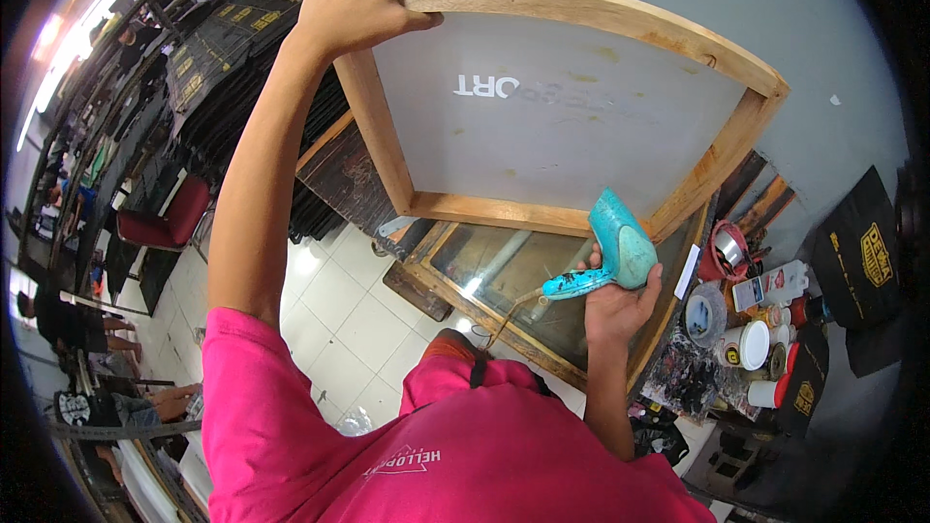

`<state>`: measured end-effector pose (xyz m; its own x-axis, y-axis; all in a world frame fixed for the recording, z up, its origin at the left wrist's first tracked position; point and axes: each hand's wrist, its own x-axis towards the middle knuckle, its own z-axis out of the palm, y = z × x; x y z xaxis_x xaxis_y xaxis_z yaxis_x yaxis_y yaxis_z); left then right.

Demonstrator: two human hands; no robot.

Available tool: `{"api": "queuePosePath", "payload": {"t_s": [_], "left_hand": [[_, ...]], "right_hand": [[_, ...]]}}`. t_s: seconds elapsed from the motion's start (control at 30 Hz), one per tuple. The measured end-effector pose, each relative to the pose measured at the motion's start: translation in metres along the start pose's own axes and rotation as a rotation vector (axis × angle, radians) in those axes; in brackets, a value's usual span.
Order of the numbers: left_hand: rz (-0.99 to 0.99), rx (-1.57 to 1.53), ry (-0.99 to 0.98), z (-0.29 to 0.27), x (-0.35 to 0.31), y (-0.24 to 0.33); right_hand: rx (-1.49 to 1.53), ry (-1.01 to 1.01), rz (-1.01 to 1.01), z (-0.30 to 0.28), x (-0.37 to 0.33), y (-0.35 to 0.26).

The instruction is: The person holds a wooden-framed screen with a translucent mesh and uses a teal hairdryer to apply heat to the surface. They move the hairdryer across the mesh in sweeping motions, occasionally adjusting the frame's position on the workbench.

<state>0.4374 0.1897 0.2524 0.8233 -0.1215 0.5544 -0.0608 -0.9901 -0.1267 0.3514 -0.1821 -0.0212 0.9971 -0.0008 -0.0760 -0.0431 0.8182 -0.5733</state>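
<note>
My left hand grips the upper left corner of a wooden-framed printing screen, its fingers hooked over the top bar. The screen stands tilted up, with pale mesh, some white lettering and faint yellowish stains. Low in front of the mesh, my right hand holds a turquoise hair dryer by its rounded body. The dryer's nozzle points up toward the mesh. Its dark-smeared handle reaches left, and a cord hangs from the handle's end. Beneath the screen lies a wood-edged glass panel.
On the right, a paint-spattered surface bears a red bucket, a white tub, a whitish jug and several jars. Dark printed sheets lie stacked at the left, near a red chair. People are at the far left.
</note>
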Motion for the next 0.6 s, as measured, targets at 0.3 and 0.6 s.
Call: {"api": "queuePosePath", "payload": {"t_s": [0.3,0.6], "left_hand": [[0.029,0.008,0.017,-0.002,-0.003,-0.002],[-0.009,0.018,-0.05,-0.006,0.0,0.002]], "right_hand": [[0.022,0.095,-0.005,0.0,0.001,-0.001],[0.046,0.075,0.015,-0.004,-0.002,-0.006]]}}
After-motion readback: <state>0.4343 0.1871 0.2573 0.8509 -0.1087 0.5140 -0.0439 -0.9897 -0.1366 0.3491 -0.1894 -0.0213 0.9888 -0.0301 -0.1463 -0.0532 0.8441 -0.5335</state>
